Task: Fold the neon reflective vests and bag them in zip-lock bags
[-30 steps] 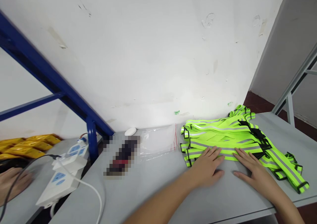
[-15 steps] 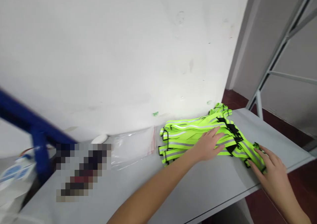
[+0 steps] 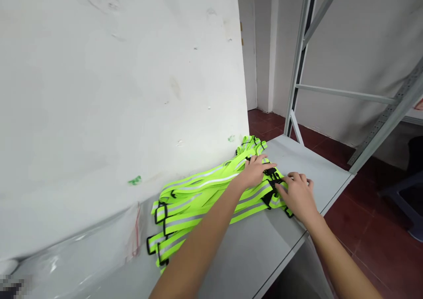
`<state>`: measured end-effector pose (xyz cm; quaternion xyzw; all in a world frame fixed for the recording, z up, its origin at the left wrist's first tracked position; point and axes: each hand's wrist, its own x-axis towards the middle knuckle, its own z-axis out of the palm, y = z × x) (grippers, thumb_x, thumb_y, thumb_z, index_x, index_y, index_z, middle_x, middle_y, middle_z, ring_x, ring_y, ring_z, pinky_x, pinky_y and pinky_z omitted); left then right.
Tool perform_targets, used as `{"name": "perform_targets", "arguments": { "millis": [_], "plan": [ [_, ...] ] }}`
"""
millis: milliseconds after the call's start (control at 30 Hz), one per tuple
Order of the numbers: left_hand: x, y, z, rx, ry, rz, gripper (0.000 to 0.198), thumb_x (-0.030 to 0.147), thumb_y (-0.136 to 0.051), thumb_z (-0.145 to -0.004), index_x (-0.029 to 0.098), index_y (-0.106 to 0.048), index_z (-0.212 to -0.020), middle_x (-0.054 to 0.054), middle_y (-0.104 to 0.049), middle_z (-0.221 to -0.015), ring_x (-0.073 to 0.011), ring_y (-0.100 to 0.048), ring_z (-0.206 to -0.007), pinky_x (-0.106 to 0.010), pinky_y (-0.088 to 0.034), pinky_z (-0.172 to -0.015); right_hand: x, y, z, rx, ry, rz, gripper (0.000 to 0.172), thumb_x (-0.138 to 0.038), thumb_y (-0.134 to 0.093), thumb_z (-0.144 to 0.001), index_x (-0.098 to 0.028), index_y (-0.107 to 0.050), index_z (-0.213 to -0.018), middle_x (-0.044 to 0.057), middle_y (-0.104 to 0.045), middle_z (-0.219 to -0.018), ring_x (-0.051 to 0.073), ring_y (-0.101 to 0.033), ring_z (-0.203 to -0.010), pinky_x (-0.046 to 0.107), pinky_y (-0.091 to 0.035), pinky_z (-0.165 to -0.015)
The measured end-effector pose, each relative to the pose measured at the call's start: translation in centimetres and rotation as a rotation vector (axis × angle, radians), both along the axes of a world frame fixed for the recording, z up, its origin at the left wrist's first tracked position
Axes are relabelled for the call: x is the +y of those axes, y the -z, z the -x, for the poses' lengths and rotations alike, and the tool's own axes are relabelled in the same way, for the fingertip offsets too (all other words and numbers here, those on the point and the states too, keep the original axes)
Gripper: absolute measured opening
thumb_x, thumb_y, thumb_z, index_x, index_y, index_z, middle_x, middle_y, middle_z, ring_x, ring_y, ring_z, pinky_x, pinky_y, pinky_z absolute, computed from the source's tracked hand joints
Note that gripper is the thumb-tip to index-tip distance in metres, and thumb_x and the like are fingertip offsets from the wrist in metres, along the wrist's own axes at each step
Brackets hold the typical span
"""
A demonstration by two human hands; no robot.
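The left hand [image 3: 255, 170] lies flat with fingers spread, grip closed on nothing, pressing the far right end of the stack of neon-yellow fabric straps with grey reflective stripes [image 3: 198, 197]; just right of it the right hand [image 3: 297, 194] curls its fingers around the black plastic buckles [image 3: 271, 185], though a true pinch cannot be told. The stack lies along the grey counter [image 3: 257, 255] against the white wall [image 3: 115, 91], a clear plastic bag [image 3: 82, 255] at its left. Being slack and loosely layered near the counter's right edge, the straps could well slide apart or spill off if tugged by one buckle.

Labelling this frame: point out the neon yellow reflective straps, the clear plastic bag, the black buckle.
Neon yellow reflective straps [image 3: 191, 202], head view, grey band mid-pile.
Clear plastic bag [image 3: 82, 255], head view, flat middle.
Black buckle [image 3: 271, 172], head view, between the hands.
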<state>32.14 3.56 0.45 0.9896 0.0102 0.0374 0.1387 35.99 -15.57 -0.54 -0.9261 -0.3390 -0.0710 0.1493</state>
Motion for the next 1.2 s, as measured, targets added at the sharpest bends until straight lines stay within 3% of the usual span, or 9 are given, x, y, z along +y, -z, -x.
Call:
{"name": "perform_targets", "arguments": {
  "millis": [100, 333, 467, 567, 733, 967, 1100, 1200],
  "plan": [
    [-0.5, 0.9, -0.3, -0.019, -0.018, 0.043, 0.056, 0.010, -0.039, -0.083, 0.041, -0.056, -0.126, -0.002, -0.036, -0.148, -0.0347, -0.030, -0.131, -0.059, -0.034, -0.099, 1.5, 0.6, -0.9, 0.099, 0.060, 0.004, 0.036, -0.047, -0.048, -0.091, -0.019, -0.070, -0.094, 0.014, -0.061, -0.110, 0.032, -0.048, -0.107, 0.051, -0.030, -0.091],
    [-0.1, 2.2, -0.5, -0.172, -0.008, 0.114, 0.047, 0.013, -0.037, -0.089, 0.035, -0.060, -0.125, 0.000, -0.051, -0.141, -0.0312, -0.039, -0.124, -0.053, -0.037, -0.095, 1.9, 1.6, -2.0, 0.225, 0.092, -0.196, 0.023, -0.042, -0.057, -0.086, -0.021, -0.066, -0.086, 0.009, -0.061, -0.106, 0.029, -0.048, -0.107, 0.052, -0.020, -0.099],
    [-0.1, 1.7, -0.2, -0.352, 0.042, 0.013, 0.046, 0.011, -0.036, -0.092, 0.031, -0.058, -0.127, 0.001, -0.061, -0.131, -0.0273, -0.042, -0.127, -0.052, -0.029, -0.100, 2.0, 0.5, -2.2, 0.356, 0.083, -0.312, 0.021, -0.042, -0.062, -0.079, -0.021, -0.062, -0.079, 0.006, -0.063, -0.098, 0.026, -0.051, -0.101, 0.044, -0.029, -0.093],
    [-0.1, 1.0, 0.4, -0.481, 0.088, -0.065, 0.047, 0.009, -0.035, -0.093, 0.032, -0.057, -0.127, 0.003, -0.061, -0.132, -0.0237, -0.044, -0.128, -0.050, -0.024, -0.103, 1.6, -0.7, -2.3, 0.559, -0.018, -0.432, 0.028, -0.048, -0.061, -0.076, -0.021, -0.058, -0.076, 0.000, -0.059, -0.077, 0.018, -0.052, -0.078, 0.032, -0.037, -0.075],
    [0.0, 0.3, 2.1, -0.630, 0.116, -0.102, 0.041, 0.015, -0.035, -0.096, 0.031, -0.058, -0.127, 0.000, -0.062, -0.129, -0.0211, -0.050, -0.125, -0.045, -0.026, -0.104, 0.7, -3.1, -2.0, 0.833, -0.216, -0.536, 0.040, -0.058, -0.062, -0.073, -0.020, -0.049, -0.069, -0.007, -0.041, -0.059, 0.009, -0.031, -0.053, 0.024, -0.027, -0.051],
    [-1.7, 0.4, 4.0, -0.728, 0.170, -0.055, 0.039, 0.020, -0.032, -0.099, 0.026, -0.056, -0.129, -0.004, -0.063, -0.129, -0.0198, -0.051, -0.127, -0.044, -0.026, -0.108, 0.6, -5.1, -1.4, 0.890, -0.186, -0.542, 0.046, -0.062, -0.068, -0.067, -0.019, -0.050, -0.064, -0.009, -0.033, -0.053, 0.007, -0.023, -0.048, 0.024, -0.019, -0.046],
    [-2.5, 0.7, 4.3, -0.812, 0.243, -0.008, 0.041, 0.015, -0.030, -0.098, 0.022, -0.053, -0.131, -0.006, -0.063, -0.128, -0.0188, -0.049, -0.129, -0.044, -0.029, -0.110, 0.5, -5.2, -1.1, 0.854, -0.161, -0.630, 0.046, -0.061, -0.071, -0.062, -0.019, -0.052, -0.063, -0.006, -0.043, -0.055, 0.008, -0.033, -0.050, 0.024, -0.026, -0.049],
    [-3.4, 0.9, 4.2, -0.870, 0.224, 0.060, 0.046, 0.014, -0.030, -0.098, 0.019, -0.037, -0.143, -0.007, -0.066, -0.123, -0.0174, -0.052, -0.127, -0.045, -0.030, -0.113, 0.6, -5.1, -0.7, 0.853, -0.088, -0.694, 0.046, -0.057, -0.075, -0.060, -0.019, -0.054, -0.075, -0.004, -0.053, -0.060, 0.012, -0.046, -0.053, 0.025, -0.034, -0.051]
  ]
}}
